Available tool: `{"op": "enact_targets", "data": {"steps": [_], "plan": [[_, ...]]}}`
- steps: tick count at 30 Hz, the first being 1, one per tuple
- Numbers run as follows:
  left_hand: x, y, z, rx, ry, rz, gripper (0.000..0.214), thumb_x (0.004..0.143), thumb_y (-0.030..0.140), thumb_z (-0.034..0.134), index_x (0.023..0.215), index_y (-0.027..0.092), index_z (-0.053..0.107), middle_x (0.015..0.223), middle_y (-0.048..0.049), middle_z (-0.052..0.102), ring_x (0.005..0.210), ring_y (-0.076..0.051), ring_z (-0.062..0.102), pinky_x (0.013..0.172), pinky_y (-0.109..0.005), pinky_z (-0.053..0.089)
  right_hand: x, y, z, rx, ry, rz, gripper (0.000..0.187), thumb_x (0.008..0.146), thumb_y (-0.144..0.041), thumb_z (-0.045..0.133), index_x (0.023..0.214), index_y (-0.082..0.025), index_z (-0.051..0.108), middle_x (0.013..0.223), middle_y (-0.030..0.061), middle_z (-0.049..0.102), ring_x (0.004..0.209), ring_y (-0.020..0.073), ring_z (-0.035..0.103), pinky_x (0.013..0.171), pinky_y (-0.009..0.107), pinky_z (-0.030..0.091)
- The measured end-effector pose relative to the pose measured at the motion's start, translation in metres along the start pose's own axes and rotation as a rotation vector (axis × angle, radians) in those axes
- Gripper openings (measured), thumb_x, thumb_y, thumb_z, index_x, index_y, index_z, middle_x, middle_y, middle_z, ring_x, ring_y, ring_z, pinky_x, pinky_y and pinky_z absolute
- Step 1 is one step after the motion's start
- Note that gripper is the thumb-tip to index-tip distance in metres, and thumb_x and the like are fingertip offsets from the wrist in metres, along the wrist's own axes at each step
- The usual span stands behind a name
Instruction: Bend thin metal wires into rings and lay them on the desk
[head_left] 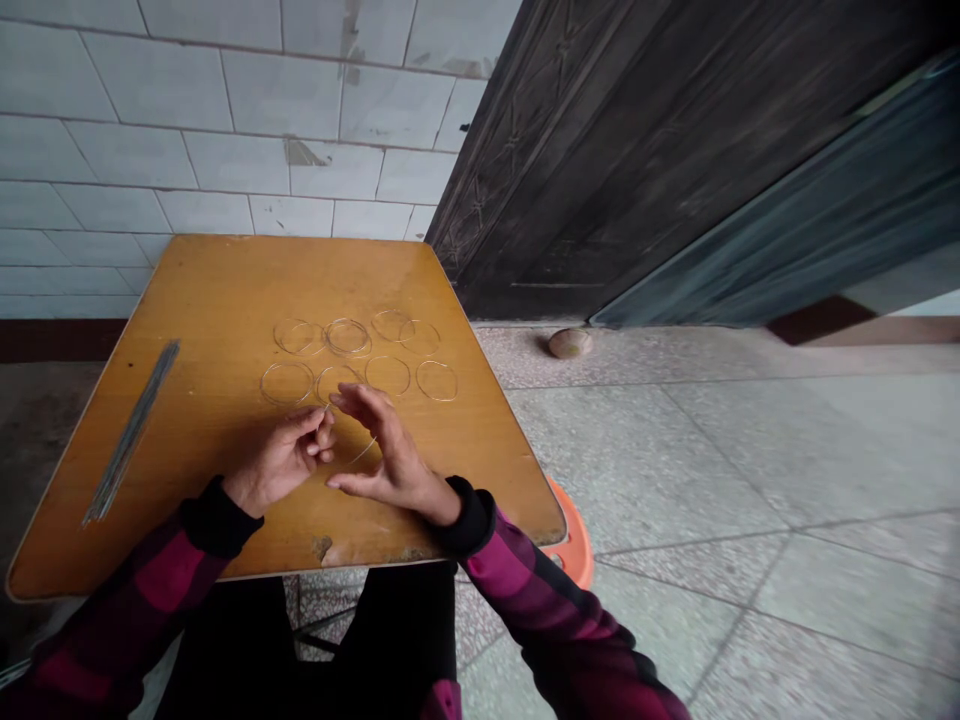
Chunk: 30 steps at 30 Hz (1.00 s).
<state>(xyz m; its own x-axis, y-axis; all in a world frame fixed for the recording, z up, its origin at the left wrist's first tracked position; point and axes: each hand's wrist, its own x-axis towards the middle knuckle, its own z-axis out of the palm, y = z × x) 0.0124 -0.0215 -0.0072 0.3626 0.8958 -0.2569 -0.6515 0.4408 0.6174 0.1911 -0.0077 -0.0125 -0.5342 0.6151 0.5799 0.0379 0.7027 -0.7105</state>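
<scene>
Room: a white tile wall (187, 100) rose far beyond the fingers, a dark carved wooden door (600, 170) stood ahead and to their right, and a speckled stone floor (712, 470) spread to their right, with an orange stool (577, 540) near the table's corner and a pale round stone (570, 343) by the door.

Table: a worn yellow wooden table (225, 300) lay under the fingers.

Bundle: a long bundle of straight metal rods (129, 432) lay well left of the fingers.

Rings: eight thin wire rings (286, 382) lay flat in two rows just beyond the fingers.

Hands: the left hand (279, 462) and right hand (394, 455) worked close together above the table, in plaid sleeves (142, 590) with black cuffs.

Work in hand: a thin wire arc (364, 452) showed between the hands, just below the right fingers.

Fingers: the left fingers (322, 428) were pinched together, though the wire was too fine to tell whether they gripped it; the right fingers (352, 397) were curved and parted, holding nothing visible.
</scene>
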Motion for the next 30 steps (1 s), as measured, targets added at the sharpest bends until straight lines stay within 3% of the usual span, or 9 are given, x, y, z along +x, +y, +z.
{"op": "enact_targets", "data": {"steps": [7, 10, 13, 18, 23, 30], "plan": [[-0.002, 0.015, 0.000, 0.345, 0.188, 0.216, 0.019, 0.071, 0.030, 0.076, 0.074, 0.012, 0.069, 0.061, -0.0002, 0.059, 0.054, -0.008, 0.049, 0.054, -0.020, 0.040, 0.003, 0.006, -0.003, 0.010, 0.035, 0.078, 0.110, 0.072, -0.050, 0.078, 0.153, -0.033, 0.005, 0.149, 0.0156, 0.032, 0.130, 0.0314, 0.048, 0.108, 0.054, 0.045], [0.000, 0.019, -0.001, 0.486, 0.249, 0.282, 0.018, 0.071, 0.031, 0.075, 0.071, 0.014, 0.070, 0.059, -0.0010, 0.060, 0.054, -0.009, 0.049, 0.054, -0.022, 0.037, 0.004, 0.006, -0.007, 0.017, 0.014, 0.146, 0.093, 0.077, -0.049, 0.075, 0.151, -0.031, 0.021, 0.140, 0.0148, 0.045, 0.121, 0.0286, 0.055, 0.100, 0.049, 0.052], [0.003, 0.022, -0.004, 0.592, 0.272, 0.335, 0.018, 0.072, 0.032, 0.074, 0.068, 0.015, 0.070, 0.056, -0.0002, 0.059, 0.053, -0.009, 0.047, 0.054, -0.022, 0.036, 0.004, 0.007, -0.012, 0.107, 0.004, 0.248, 0.074, 0.082, -0.048, 0.070, 0.144, -0.027, 0.036, 0.121, 0.0107, 0.059, 0.093, 0.0196, 0.065, 0.081, 0.037, 0.059], [0.005, 0.023, -0.008, 0.706, 0.246, 0.329, 0.016, 0.073, 0.030, 0.073, 0.067, 0.016, 0.070, 0.055, 0.0002, 0.058, 0.053, -0.010, 0.048, 0.054, -0.022, 0.036, 0.009, 0.011, -0.014, 0.367, 0.087, 0.561, 0.037, 0.088, -0.046, 0.063, 0.112, -0.018, 0.061, 0.081, -0.0003, 0.064, 0.050, 0.0049, 0.052, 0.044, 0.019, 0.046], [0.007, 0.022, -0.009, 0.720, 0.262, 0.322, 0.016, 0.074, 0.030, 0.072, 0.070, 0.014, 0.071, 0.059, -0.0016, 0.061, 0.053, -0.010, 0.049, 0.054, -0.023, 0.037, 0.013, 0.016, -0.013, 0.632, 0.145, 0.791, 0.039, 0.074, -0.045, 0.076, 0.096, -0.016, 0.063, 0.067, -0.0036, 0.064, 0.044, 0.0052, 0.056, 0.037, 0.016, 0.043], [0.004, 0.024, -0.009, 0.638, 0.278, 0.279, 0.029, 0.072, 0.041, 0.070, 0.082, 0.014, 0.070, 0.075, -0.0041, 0.067, 0.056, -0.009, 0.050, 0.053, -0.023, 0.038, 0.017, 0.019, -0.015, 0.702, 0.244, 0.842, 0.043, 0.066, -0.044, 0.082, 0.092, -0.015, 0.064, 0.063, -0.0040, 0.065, 0.044, 0.0065, 0.059, 0.040, 0.016, 0.047]]}}
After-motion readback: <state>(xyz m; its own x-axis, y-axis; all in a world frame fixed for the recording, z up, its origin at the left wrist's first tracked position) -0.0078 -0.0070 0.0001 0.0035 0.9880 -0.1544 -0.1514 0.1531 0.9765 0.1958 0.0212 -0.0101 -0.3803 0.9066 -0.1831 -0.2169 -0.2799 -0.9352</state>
